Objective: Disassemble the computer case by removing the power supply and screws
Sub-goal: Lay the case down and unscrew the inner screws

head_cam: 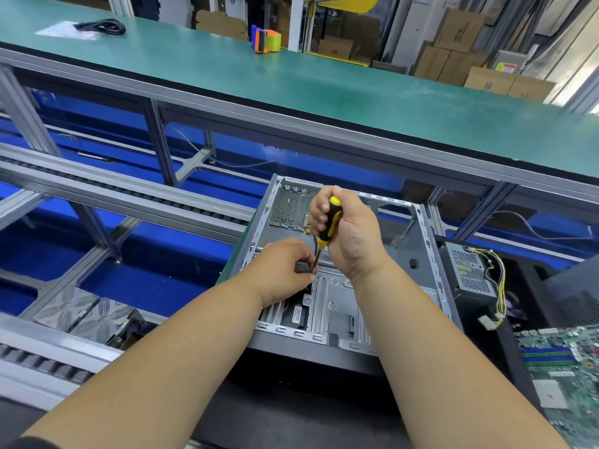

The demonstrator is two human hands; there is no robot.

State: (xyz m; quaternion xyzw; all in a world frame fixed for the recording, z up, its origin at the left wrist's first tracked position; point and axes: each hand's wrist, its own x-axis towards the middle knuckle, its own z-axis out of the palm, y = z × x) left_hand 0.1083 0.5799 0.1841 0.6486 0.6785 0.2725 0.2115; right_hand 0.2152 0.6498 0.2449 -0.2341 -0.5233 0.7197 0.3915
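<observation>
The stiff, sharp-edged metal case [343, 280] lies open on the bench, best held by its rim, while the right hand [348, 233] clamps the screwdriver [329, 226] and the left hand [287, 265] pinches its shaft over a small, easily dropped screw.

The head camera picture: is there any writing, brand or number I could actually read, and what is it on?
No text can be read.
White label on the black part inside the computer case: print too blurred.
Yellow and red sign by the cardboard boxes: blurred.
Round logo on one box: too small.
Markings on the green circuit board: too small.
</observation>
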